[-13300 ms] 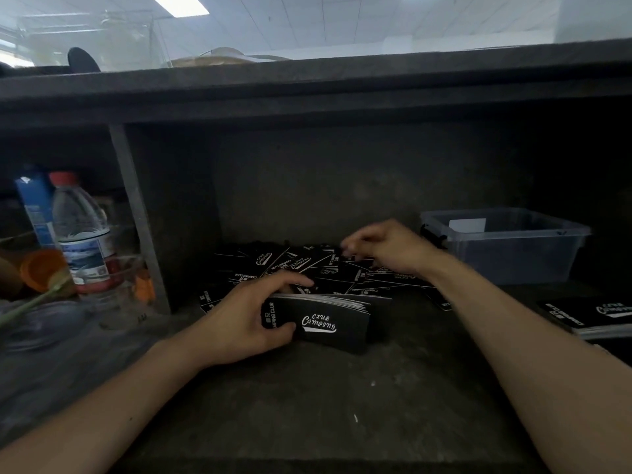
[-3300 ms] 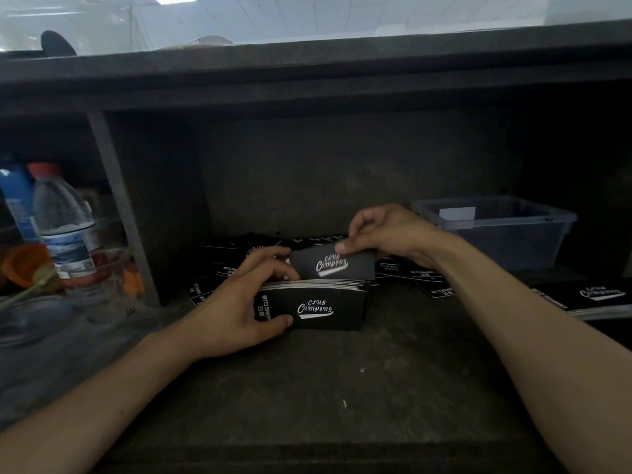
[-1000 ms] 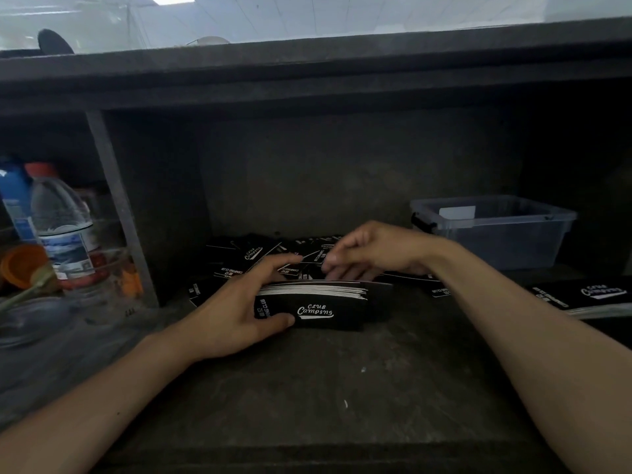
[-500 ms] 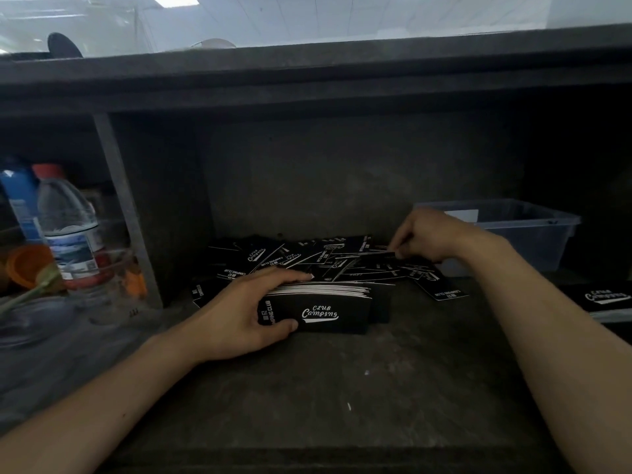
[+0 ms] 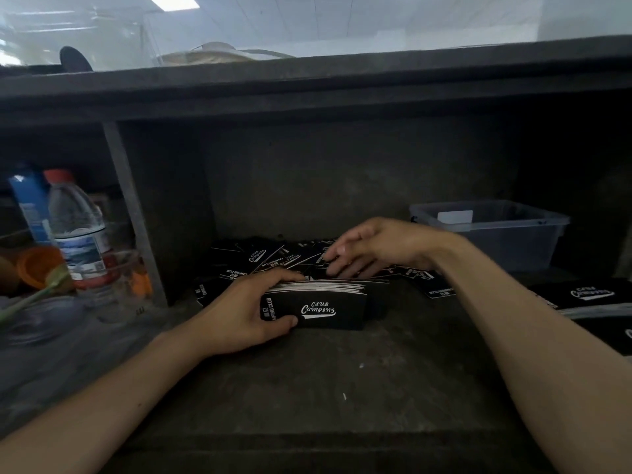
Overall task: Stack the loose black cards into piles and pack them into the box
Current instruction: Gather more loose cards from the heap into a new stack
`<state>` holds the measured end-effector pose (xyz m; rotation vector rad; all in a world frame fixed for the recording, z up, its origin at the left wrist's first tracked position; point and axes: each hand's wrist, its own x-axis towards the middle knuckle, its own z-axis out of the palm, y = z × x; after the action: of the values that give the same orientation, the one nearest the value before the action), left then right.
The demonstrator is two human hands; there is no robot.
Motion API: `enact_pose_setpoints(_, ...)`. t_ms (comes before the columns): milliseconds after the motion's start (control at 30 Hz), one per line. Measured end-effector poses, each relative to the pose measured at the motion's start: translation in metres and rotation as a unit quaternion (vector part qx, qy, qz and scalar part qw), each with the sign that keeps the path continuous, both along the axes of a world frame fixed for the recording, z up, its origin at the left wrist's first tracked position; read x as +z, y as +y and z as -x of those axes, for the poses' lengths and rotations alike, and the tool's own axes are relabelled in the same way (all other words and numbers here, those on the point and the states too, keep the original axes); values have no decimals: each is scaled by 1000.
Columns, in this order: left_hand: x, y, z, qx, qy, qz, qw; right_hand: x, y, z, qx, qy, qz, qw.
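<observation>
Boxed in by a dark overhanging ledge above and a grey upright divider at left; open room only on the dark counter toward the viewer. Grips with the left hand a neat stack of black printed cards, stood on its long edge on the counter, long axis left to right, logo face toward the viewer; fingers over the top edge, thumb on the front. Reaches with the right hand onto scattered loose black cards lying flat just behind the stack, fingers bent, touching them; cannot tell whether pinching one. Clear plastic box at back right, beyond the right wrist.
</observation>
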<state>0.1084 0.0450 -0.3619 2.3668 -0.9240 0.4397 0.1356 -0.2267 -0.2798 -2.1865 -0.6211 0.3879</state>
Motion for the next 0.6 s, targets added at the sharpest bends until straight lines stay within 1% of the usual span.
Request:
enact_pose_setpoints(133,-2,-3,2,2,-5,26,1000,-11,-18,13,-35,-29,47,998)
enact_pose_setpoints(267,1,-6,7,14,14,28,999,-20,-23,32,-58,-74,4,996)
enact_pose_setpoints(400,6,-8,13,27,49,16,998,-23,-27,47,-61,-65,-21,996)
enact_pose_setpoints(500,4,-13,18,56,48,22,997,-35,-26,52,-142,-87,-63,984)
enact_pose_setpoints(567,4,-22,21,81,38,31,995,-46,-10,56,-205,-82,-104,970)
enact_pose_setpoints(600,4,-28,22,91,33,40,994,-52,0,59,-211,-74,-120,967)
